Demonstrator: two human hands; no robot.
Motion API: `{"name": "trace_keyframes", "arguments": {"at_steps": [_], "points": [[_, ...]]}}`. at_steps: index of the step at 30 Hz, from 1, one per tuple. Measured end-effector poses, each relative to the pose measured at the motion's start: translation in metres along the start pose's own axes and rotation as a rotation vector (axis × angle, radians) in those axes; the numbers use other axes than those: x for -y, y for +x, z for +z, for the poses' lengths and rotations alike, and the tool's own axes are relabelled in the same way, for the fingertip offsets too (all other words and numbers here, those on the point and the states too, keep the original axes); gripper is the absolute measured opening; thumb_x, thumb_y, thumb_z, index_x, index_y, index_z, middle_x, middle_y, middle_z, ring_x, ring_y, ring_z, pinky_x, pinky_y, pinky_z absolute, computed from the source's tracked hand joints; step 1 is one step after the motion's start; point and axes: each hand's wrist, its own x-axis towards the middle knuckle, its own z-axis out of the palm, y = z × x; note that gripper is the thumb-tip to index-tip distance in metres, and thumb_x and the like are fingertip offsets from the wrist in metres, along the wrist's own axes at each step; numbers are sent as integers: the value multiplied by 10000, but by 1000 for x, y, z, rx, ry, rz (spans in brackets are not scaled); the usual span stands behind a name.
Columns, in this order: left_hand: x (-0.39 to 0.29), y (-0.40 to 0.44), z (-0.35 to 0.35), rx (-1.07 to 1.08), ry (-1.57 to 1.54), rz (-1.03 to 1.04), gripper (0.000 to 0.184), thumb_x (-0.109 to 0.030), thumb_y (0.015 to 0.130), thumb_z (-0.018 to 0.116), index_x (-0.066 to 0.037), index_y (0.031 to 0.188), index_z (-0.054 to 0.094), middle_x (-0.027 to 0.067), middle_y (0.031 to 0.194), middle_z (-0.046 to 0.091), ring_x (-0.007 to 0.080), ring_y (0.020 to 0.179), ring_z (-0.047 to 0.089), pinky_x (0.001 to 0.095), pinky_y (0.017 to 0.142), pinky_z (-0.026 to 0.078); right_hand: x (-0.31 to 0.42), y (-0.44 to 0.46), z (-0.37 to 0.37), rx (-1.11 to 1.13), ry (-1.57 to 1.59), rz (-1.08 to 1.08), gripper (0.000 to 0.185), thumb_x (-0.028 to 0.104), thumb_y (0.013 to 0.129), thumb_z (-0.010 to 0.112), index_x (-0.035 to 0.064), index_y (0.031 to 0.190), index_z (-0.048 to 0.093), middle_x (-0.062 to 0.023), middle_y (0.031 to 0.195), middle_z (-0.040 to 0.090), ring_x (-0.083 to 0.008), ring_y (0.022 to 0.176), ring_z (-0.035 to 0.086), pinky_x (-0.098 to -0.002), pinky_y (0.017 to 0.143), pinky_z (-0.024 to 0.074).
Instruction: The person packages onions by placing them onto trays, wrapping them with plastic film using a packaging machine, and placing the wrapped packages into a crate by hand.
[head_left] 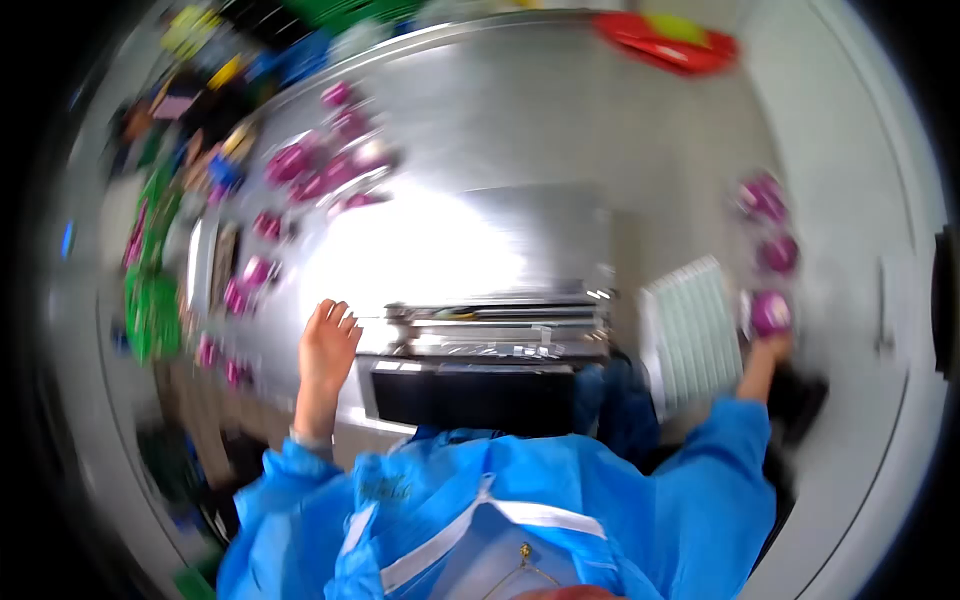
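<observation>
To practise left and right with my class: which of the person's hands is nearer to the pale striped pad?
The right. The right hand is just right of the pale striped pad, at a purple item; the left hand is far to its left, beyond the metal device.

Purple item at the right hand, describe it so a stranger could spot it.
On the metal table, look along the right side for three purple items. It's the nearest one to the wearer, the only one of them with the right hand at it.

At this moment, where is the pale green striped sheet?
In the head view, the pale green striped sheet is right of centre, between the metal device and the column of purple items, near the right hand.
</observation>
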Motion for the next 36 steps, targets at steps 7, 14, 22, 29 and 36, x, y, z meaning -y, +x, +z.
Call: {"name": "trace_keyframes", "arguments": {"at_steps": [7, 14, 22, 29, 36], "points": [[-34, -10, -128, -527, 264, 91, 236, -239, 951, 578, -97, 1137, 545, 51, 1038, 631, 169, 883, 585, 301, 773, 477, 35, 28, -24, -128, -44, 128, 573, 452, 913, 547, -42, 1197, 608, -209, 1131, 655, -364, 992, 642, -431, 857, 538], [-90, 21, -279, -905, 382, 112, 596, -289, 905, 633, -105, 1411, 376, 124, 1328, 506, 254, 1006, 606, 339, 791, 505, 145, -104, -28, -143, -212, -403, 485, 361, 982, 475, -48, 1219, 582, -176, 1083, 653, -313, 860, 643, -411, 726, 530], [-185, 106, -453, -1076, 489, 191, 580, -298, 936, 539, -136, 1456, 342, 136, 1390, 464, 322, 1055, 598, 423, 826, 522, 226, -334, -38, 672, -356, -651, 269, 68, 923, 555, -6, 1181, 569, -112, 1083, 613, -226, 785, 597, -327, 681, 504], [-210, 168, -512, -1070, 314, 285, 505, -234, 966, 534, -32, 1394, 360, 211, 1165, 552, 386, 890, 678, 436, 586, 553, 281, -475, -28, 779, -825, -1077, 248, -15, 812, 623, -14, 1059, 600, -166, 1111, 611, -287, 769, 612, -347, 707, 499], [-179, 160, -502, -1313, 433, 426, 515, -51, 757, 700, -40, 1204, 445, 173, 886, 637, 254, 633, 658, 417, 504, 542, 327, -548, 26, 864, -936, -1052, 194, 48, 834, 646, 17, 1023, 614, -159, 936, 625, -300, 763, 616, -378, 698, 488]]}}
